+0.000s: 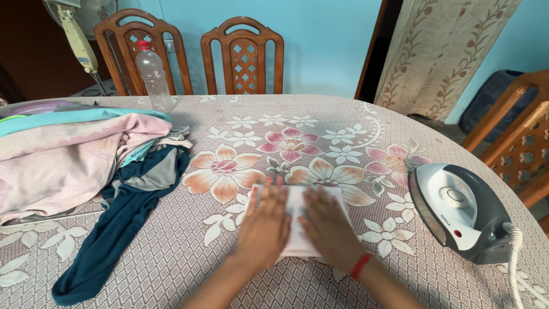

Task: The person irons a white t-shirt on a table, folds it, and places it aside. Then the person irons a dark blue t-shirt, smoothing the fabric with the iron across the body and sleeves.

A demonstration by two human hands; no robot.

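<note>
At lower centre, left hand [264, 222] and right hand [327, 224], fingers spread flat, press the folded white cloth [296, 213] against the counter [171, 252], flattening it beside the iron [460, 210].

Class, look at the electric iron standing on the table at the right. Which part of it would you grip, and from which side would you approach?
Grip the iron by its handle, probably coming from above on its left. It appears tipped back on its heel, soleplate turned away, and its cord trails off the lower right, so the left is the freer approach. The soleplate may be hot.
</note>
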